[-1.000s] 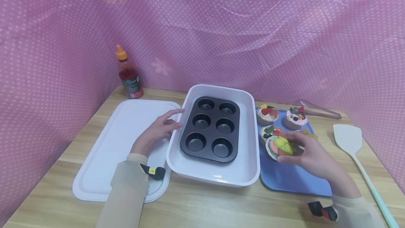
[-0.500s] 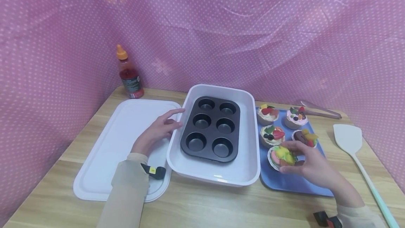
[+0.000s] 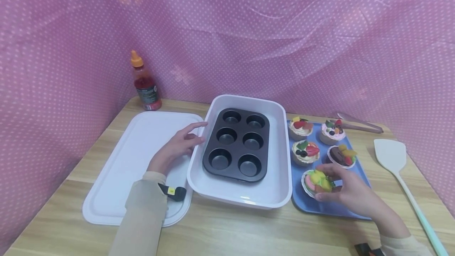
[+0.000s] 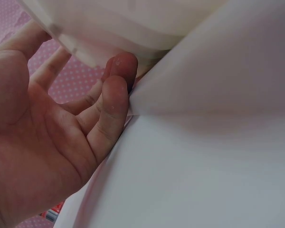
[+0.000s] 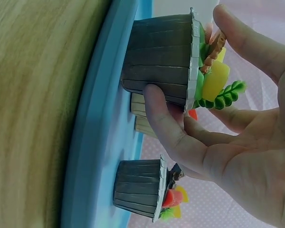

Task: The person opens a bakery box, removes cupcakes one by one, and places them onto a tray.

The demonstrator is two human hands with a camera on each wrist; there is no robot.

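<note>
In the head view, my right hand (image 3: 350, 189) grips a cupcake (image 3: 314, 183) topped with yellow and green fruit, close over the front of the blue tray (image 3: 309, 206). From the right wrist, one fingertip (image 5: 154, 92) presses the cupcake's brown pleated wrapper, with the thumb beside its topping. My left hand (image 3: 181, 141) lies with loosely extended fingers at the left wall of the white basin (image 3: 275, 196). A dark muffin pan (image 3: 239, 145) with hollow cups sits inside this basin. The left wrist view has those fingers between the basin (image 4: 104, 28) and the white board (image 4: 194, 180).
Several other cupcakes stand on the blue tray, including a chocolate one (image 3: 337, 157). A spatula (image 3: 391, 155) lies at the right, tongs (image 3: 359, 125) behind. The flat white board (image 3: 124, 173) covers the left side; a sauce bottle (image 3: 147, 94) stands at the back.
My right hand has lowered the fruit cupcake and moved it toward the front of the blue tray, away from the cupcake behind it. My left hand has stayed at the basin.
</note>
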